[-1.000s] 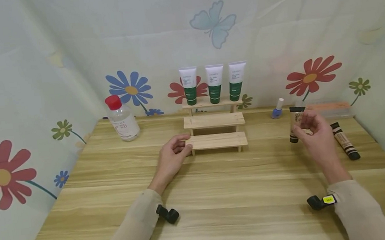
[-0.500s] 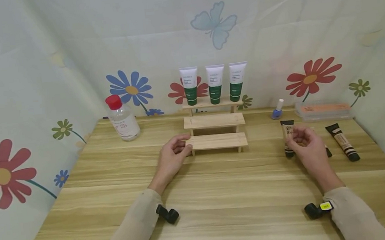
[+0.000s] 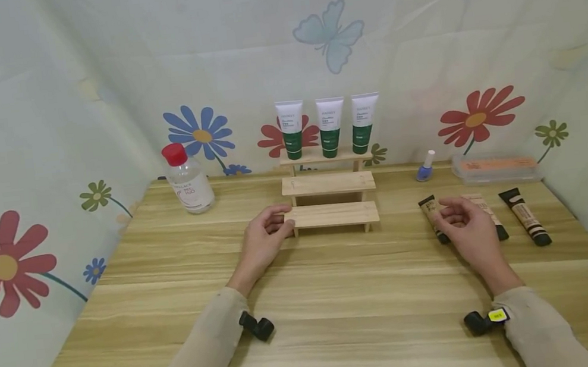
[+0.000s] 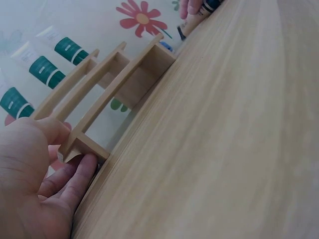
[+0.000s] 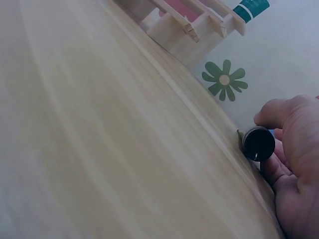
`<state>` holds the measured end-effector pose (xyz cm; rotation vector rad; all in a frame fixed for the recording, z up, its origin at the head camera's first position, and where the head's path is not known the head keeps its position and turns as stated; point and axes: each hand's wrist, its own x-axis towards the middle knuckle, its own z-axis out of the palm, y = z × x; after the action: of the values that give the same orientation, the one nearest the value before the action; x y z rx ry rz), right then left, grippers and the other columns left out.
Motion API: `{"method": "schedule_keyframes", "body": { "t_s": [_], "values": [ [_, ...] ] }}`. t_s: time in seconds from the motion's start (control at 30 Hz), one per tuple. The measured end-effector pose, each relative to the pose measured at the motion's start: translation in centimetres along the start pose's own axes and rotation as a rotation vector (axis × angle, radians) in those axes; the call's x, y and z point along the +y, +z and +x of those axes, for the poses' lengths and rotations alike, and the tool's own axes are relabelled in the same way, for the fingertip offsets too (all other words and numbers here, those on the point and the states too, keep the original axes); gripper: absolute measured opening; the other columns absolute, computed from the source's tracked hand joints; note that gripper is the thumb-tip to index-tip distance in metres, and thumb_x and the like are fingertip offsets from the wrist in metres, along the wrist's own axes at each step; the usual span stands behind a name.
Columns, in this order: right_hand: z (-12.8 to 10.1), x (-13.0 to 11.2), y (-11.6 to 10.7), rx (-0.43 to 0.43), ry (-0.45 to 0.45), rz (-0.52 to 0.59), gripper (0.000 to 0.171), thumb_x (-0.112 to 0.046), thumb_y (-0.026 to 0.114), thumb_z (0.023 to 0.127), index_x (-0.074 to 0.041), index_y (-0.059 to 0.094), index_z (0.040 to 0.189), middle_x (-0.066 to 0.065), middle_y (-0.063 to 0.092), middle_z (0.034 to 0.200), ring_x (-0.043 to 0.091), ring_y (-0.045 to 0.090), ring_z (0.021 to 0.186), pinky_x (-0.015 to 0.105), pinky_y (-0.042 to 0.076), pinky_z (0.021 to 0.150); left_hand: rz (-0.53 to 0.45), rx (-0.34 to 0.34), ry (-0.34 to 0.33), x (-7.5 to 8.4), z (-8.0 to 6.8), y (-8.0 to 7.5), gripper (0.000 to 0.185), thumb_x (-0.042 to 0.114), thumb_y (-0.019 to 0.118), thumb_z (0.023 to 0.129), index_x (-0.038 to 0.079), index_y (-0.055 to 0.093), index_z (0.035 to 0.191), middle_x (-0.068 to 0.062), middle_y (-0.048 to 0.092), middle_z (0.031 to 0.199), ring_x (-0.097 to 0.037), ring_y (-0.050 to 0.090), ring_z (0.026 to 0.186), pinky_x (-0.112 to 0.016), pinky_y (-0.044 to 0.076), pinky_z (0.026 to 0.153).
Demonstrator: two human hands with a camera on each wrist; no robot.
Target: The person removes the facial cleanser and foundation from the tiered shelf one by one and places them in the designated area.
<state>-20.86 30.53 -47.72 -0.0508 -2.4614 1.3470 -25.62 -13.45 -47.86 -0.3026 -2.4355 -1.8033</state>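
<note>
A three-step wooden shelf (image 3: 332, 215) stands at the middle back of the table. My left hand (image 3: 284, 219) grips the left end of its lowest step, thumb on top and fingers underneath; the left wrist view shows the same hold (image 4: 70, 152) on the shelf (image 4: 124, 74). My right hand (image 3: 450, 215) holds a beige tube with a black cap (image 3: 428, 206) low over the table to the right of the shelf. In the right wrist view the black cap (image 5: 258, 143) pokes out between the thumb and fingers of the right hand (image 5: 273, 142). Three white-and-green tubes (image 3: 331, 127) stand on the top step.
A second beige tube (image 3: 491, 218) lies partly under my right hand, and a third (image 3: 526, 223) lies further right. A blue nail polish bottle (image 3: 424, 167) and an orange flat box (image 3: 494, 167) sit at the back right. A red-capped clear bottle (image 3: 188, 179) stands back left.
My right hand has brought the beige tube down and leftward, from upright in the air to lying low by the table. The left hand has stayed on the shelf.
</note>
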Motion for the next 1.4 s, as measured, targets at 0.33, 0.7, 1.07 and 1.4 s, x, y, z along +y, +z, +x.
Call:
{"method": "schedule_keyframes", "body": {
  "t_s": [0.33, 0.7, 1.07, 1.4],
  "values": [
    [-0.3, 0.1, 0.2, 0.065, -0.015, -0.021, 0.039, -0.017, 0.077, 0.107, 0.001, 0.07, 0.14, 0.02, 0.071, 0.122, -0.008, 0.06, 0.095, 0.003, 0.05, 0.079, -0.003, -0.007, 0.005, 0.1, 0.0, 0.0, 0.03, 0.024, 0.079, 0.107, 0.022, 0.077, 0.137, -0.009, 0.076, 0.122, -0.025, 0.072, 0.113, -0.048, 0.057, 0.104],
    [-0.2, 0.0, 0.4, 0.12, -0.051, 0.057, 0.041, -0.01, 0.077, 0.105, 0.002, 0.068, 0.143, 0.018, 0.065, 0.128, -0.006, 0.063, 0.099, 0.005, 0.05, 0.083, -0.005, -0.002, -0.001, 0.2, 0.0, 0.0, 0.03, 0.023, 0.079, 0.107, 0.022, 0.077, 0.137, -0.008, 0.077, 0.121, -0.024, 0.072, 0.113, -0.046, 0.058, 0.102],
    [0.0, -0.7, 1.0, 0.252, -0.058, 0.148, 0.046, -0.004, 0.079, 0.1, -0.002, 0.067, 0.144, 0.0, 0.069, 0.129, 0.006, 0.066, 0.11, 0.012, 0.049, 0.089, -0.014, 0.005, 0.004, -0.1, 0.2, -0.1, 0.031, 0.024, 0.079, 0.107, 0.019, 0.077, 0.138, -0.011, 0.077, 0.121, -0.026, 0.072, 0.113, -0.048, 0.057, 0.104],
    [1.4, -4.0, 1.5, 0.243, -0.121, 0.346, 0.048, -0.006, 0.082, 0.1, -0.009, 0.066, 0.146, -0.004, 0.069, 0.13, 0.014, 0.066, 0.12, 0.018, 0.053, 0.092, 0.001, 0.0, -0.011, 0.0, 0.0, 0.0, 0.03, 0.023, 0.079, 0.108, 0.022, 0.077, 0.138, -0.007, 0.076, 0.123, -0.022, 0.071, 0.115, -0.044, 0.058, 0.103]
  ]
}}
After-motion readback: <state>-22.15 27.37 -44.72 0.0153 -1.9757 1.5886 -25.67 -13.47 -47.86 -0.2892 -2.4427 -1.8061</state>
